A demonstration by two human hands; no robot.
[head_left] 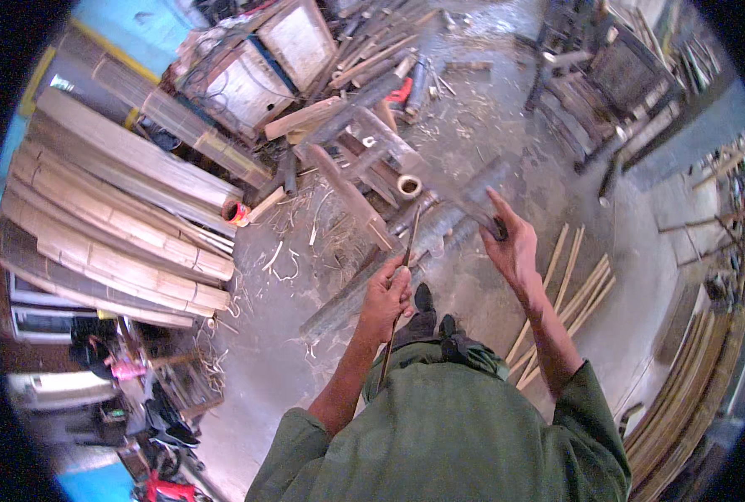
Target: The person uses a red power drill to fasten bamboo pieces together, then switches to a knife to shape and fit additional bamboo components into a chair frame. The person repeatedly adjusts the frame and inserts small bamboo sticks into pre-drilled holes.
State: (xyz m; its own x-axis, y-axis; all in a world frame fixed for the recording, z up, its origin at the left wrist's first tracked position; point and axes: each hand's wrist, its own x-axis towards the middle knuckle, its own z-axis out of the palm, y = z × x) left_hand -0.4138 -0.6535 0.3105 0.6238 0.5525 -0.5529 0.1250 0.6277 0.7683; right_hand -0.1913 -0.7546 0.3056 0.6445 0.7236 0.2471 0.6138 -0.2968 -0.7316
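Observation:
My left hand (386, 303) is closed round a long, thin bamboo strip (385, 366), which runs from beside my shirt up toward the wooden stand. My right hand (514, 249) grips the dark handle of a broad-bladed knife (466, 203), its index finger stretched out. The greyish blade points up and left, slightly blurred, apart from the strip. Just beyond the strip's far end, the round open end of a bamboo tube (408, 186) shows at the low wooden stand (347, 197).
Wide split bamboo lengths (130, 226) are stacked at left. Pale thin strips (586, 289) lie on the floor at right, near long bundled slats (690, 389). A wooden chair (602, 92) stands far right. Shavings litter the floor around a grey pole (347, 297). A red tin (236, 212) stands at left.

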